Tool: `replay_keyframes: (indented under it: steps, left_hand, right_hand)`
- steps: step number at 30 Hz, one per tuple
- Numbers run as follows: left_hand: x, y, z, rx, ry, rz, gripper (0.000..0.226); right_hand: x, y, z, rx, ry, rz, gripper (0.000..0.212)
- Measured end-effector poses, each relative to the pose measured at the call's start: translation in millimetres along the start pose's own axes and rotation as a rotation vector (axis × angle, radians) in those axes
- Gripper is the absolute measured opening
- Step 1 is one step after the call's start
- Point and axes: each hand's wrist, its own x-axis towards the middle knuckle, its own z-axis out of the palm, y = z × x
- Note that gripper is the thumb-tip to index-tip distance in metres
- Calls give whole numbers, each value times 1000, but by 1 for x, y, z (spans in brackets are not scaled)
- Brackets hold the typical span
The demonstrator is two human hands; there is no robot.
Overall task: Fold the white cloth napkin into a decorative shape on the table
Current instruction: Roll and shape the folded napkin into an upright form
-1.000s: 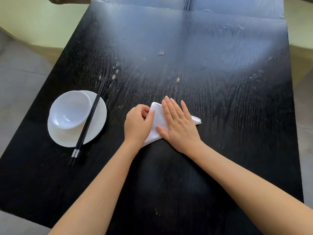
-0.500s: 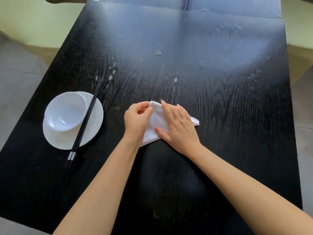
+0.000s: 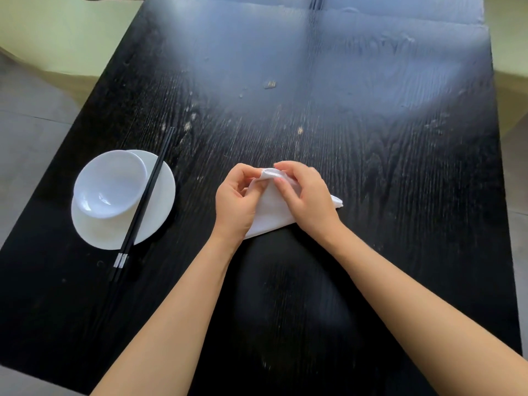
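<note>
The white cloth napkin [image 3: 270, 210] lies folded into a triangle near the middle of the black table [image 3: 371, 138]. Its far tip is lifted off the surface and curled over. My left hand [image 3: 235, 204] pinches that tip from the left with thumb and fingers. My right hand [image 3: 307, 198] pinches the same tip from the right and rests over the napkin's right half. A right corner of the cloth pokes out past my right hand. Both hands hide much of the cloth.
At the left stands a white saucer [image 3: 154, 221] with a small white bowl [image 3: 110, 184] on it. Black chopsticks [image 3: 143, 204] lie across the saucer's right side, pointing away from me. The table's left and right edges drop to the floor.
My right hand was pressing flat on the napkin; now its fingers are curled and pinch the far tip together with my left hand, and the tip has risen off the table.
</note>
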Motion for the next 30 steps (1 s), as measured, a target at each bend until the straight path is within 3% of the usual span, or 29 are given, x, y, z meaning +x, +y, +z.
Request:
replay_keyframes:
  steps: [4, 8, 14, 21, 30]
  left_hand:
    - [2, 0, 0, -38, 43, 32, 33]
    - [2, -3, 2, -3, 73, 42, 41]
    - [2, -4, 4, 34, 107, 44, 36]
    - [-3, 0, 7, 112, 133, 96, 22]
    - [-5, 1, 8, 141, 123, 88, 17]
  right_hand:
    - [16, -5, -12, 28, -113, -62, 16]
    - [16, -5, -13, 55, -120, -49, 19]
    - [10, -14, -9, -22, 18, -185, 11]
    - [17, -25, -12, -22, -64, -81, 13]
    - [27, -18, -19, -38, -195, -145, 12]
